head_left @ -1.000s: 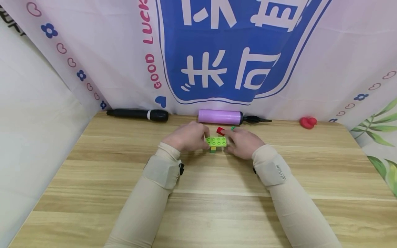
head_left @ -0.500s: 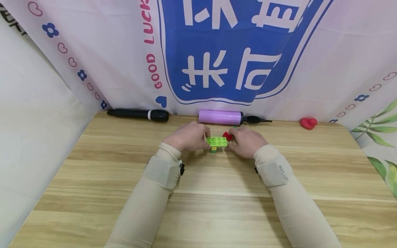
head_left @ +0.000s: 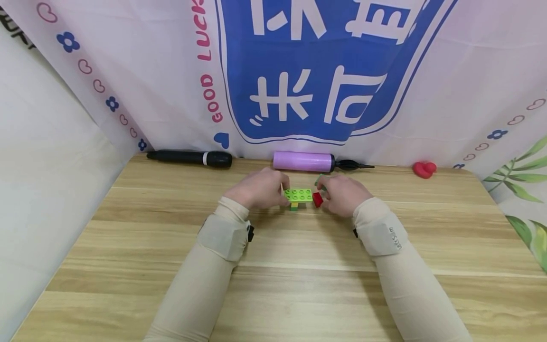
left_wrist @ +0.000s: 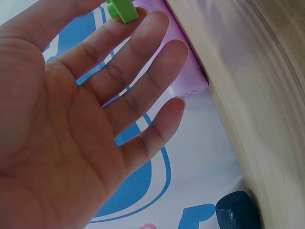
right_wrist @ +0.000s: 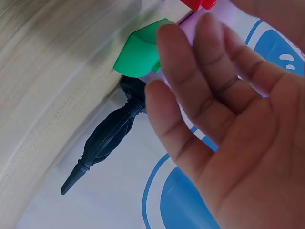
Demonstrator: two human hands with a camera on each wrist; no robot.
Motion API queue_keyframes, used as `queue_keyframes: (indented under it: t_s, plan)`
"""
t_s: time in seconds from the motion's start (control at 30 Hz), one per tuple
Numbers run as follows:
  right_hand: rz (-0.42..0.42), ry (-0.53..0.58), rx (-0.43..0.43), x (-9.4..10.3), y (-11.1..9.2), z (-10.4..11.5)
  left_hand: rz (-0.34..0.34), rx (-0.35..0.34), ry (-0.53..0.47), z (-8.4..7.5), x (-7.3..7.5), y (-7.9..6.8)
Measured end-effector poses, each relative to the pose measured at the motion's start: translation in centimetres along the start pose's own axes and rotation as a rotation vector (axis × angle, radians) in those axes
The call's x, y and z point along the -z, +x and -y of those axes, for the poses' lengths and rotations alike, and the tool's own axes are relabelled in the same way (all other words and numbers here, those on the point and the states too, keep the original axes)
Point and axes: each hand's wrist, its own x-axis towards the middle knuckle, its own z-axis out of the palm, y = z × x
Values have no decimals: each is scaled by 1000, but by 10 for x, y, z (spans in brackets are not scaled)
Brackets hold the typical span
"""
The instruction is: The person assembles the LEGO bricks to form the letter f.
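In the head view, my left hand [head_left: 261, 189] pinches the left end of a lime green building brick [head_left: 298, 195], eight-studded plate shape. This brick sits level on a small yellow and green stack [head_left: 294, 206]. The left wrist view shows a corner of the lime green brick [left_wrist: 125, 10] at the fingertips, with the other fingers spread out straight. My right hand [head_left: 345, 194] holds a red building brick [head_left: 317, 199] at its fingertips, close to the lime brick's right end. Beyond these fingers is a darker green building brick [head_left: 319, 180], partly hidden; its curved side [right_wrist: 140, 51] shows in the right wrist view.
A purple hand pump [head_left: 303, 161] with a black nozzle lies along the back of the wooden table [head_left: 273, 294]. A black microphone [head_left: 190, 158] lies back left, and a red rubber duck [head_left: 424, 169] sits back right. Behind hangs a printed cloth [head_left: 171, 71].
My right hand has brought the red brick toward me and slightly right, beside the lime brick, turning it on the way. The left hand and its brick stay in place.
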Motion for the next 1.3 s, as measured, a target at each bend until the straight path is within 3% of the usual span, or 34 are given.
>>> queue_keyframes:
  t_s: [0.33,0.63,0.83,1.03,1.3]
  plan:
    - [-5,10,18,-3,1,0,6,1,6,-1,0,0]
    - [-194,93,-30,5,-1,0,3,-3,0,-1,-1,1]
    - [-308,179,89,8,-3,6,2,-9,-6,-1,-1,1]
    - [-267,286,223,5,-1,15,0,-18,-5,0,-2,0]
    - [-236,228,259,-3,1,22,-11,-35,10,0,-1,0]
